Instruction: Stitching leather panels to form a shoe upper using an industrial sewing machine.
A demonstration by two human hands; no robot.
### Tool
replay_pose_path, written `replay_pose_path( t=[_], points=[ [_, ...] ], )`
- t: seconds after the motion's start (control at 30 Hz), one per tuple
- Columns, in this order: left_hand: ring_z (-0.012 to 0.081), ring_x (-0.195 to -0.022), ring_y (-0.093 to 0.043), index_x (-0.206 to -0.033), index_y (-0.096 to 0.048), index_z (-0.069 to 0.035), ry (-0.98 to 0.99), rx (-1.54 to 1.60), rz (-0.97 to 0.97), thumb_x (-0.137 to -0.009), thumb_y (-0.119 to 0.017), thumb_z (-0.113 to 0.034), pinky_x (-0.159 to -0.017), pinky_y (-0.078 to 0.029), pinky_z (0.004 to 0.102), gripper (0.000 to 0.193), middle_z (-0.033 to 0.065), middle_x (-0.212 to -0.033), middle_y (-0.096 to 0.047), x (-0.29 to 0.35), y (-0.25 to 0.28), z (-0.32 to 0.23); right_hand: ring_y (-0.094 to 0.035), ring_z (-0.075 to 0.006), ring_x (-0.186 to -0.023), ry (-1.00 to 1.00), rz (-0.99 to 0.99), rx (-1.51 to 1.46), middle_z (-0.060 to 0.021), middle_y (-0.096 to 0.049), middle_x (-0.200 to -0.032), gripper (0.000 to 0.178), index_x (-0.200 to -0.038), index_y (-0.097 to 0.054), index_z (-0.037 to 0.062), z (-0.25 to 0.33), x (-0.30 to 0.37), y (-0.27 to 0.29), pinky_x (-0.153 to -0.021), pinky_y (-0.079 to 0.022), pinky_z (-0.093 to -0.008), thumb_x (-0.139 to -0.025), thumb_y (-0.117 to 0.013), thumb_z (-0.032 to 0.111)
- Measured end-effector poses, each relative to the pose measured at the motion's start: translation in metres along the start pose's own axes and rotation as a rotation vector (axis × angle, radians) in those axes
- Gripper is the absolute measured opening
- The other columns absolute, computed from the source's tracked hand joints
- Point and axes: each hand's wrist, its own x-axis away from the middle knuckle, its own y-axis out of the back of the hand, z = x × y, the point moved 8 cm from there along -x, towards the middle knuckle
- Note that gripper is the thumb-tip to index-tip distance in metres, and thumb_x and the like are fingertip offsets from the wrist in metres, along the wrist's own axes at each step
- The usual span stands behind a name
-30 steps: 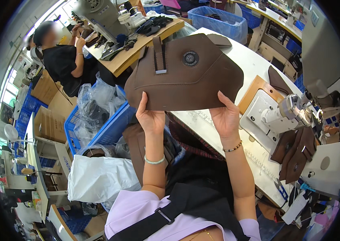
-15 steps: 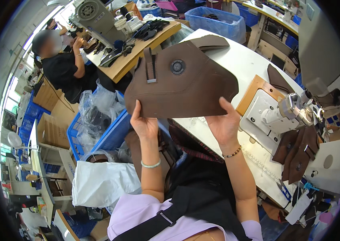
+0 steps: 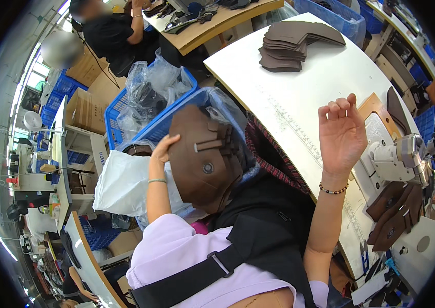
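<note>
My left hand grips the left edge of a brown leather panel, its thumb laid over the face. The panel has a round dark emblem, a stitched seam and a strap with a metal piece. It lies over the blue bin, against more brown pieces whose straps and edges show beside it. Held up above the white table, my right hand is open and holds nothing, with its palm showing and fingers loosely curled. On the table's far end rests a stack of brown leather pieces.
A sewing machine stands at the right, with brown leather panels beside it. Left of the bin are a white bag and a blue crate of plastic bags. Another person sits at a wooden-edged table beyond.
The leather panel has gone from both hands, above the table, down left to the bin, now in my left hand only. My right hand has let go and risen rightward. The view has shifted.
</note>
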Motion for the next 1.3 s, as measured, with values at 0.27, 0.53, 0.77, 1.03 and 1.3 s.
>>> replay_pose_path(
  t=[0.27,0.53,0.77,1.03,1.3],
  points=[
    [0.0253,-0.093,-0.066,-0.104,-0.063,0.001,0.429,-1.438,-0.252,-0.076,-0.069,-0.055,-0.077,-0.052,0.0371,0.063,0.0152,-0.103,-0.067,-0.032,0.000,-0.002,-0.048,-0.0134,-0.066,0.014,-0.017,0.154,-0.0042,-0.054,-0.076,0.025,-0.111,-0.055,-0.0014,0.024,0.010,-0.019,-0.073,-0.040,-0.0306,-0.095,-0.043,0.013],
    [0.0356,-0.085,-0.060,-0.089,-0.064,0.000,-1.233,-1.241,-0.116,-0.084,-0.066,-0.021,-0.075,-0.047,0.0396,0.022,0.0168,-0.090,-0.064,-0.065,-0.299,-0.175,-0.056,-0.0166,-0.057,-0.100,-0.184,0.774,-0.0130,-0.060,-0.071,0.021,-0.099,-0.060,-0.0085,0.028,0.057,-0.054,-0.054,-0.047,-0.0248,-0.090,-0.047,0.004],
    [0.0344,-0.108,-0.058,-0.114,-0.063,-0.001,-1.188,-1.538,0.257,-0.079,-0.071,-0.037,-0.093,-0.045,0.0403,0.050,0.0205,-0.116,-0.062,-0.191,-0.499,-0.176,-0.066,-0.0136,-0.077,-0.397,0.051,1.276,-0.0093,-0.068,-0.088,0.018,-0.104,-0.066,-0.0026,0.063,0.117,-0.087,-0.069,-0.052,-0.0244,-0.089,-0.060,0.004],
    [0.0343,-0.091,-0.063,-0.126,-0.057,-0.012,-1.035,-1.559,0.425,-0.072,-0.076,-0.030,-0.083,-0.048,0.0414,0.060,0.0201,-0.098,-0.066,-0.252,-0.502,-0.178,-0.063,-0.0092,-0.071,0.018,-0.613,1.706,-0.0084,-0.069,-0.087,0.019,-0.098,-0.067,-0.0040,0.238,0.179,-0.054,-0.067,-0.050,-0.0238,-0.092,-0.055,0.010],
    [0.0350,-0.097,-0.059,-0.125,-0.053,-0.013,-1.489,-1.477,0.374,-0.077,-0.070,-0.023,-0.084,-0.047,0.0415,0.052,0.0196,-0.101,-0.060,-0.133,-0.539,-0.200,-0.055,-0.0364,-0.112,0.029,-0.968,2.663,-0.0198,-0.060,-0.117,0.051,-0.119,-0.056,-0.0016,0.378,0.107,0.045,-0.095,-0.043,-0.0429,-0.085,-0.063,0.036]
  ],
)
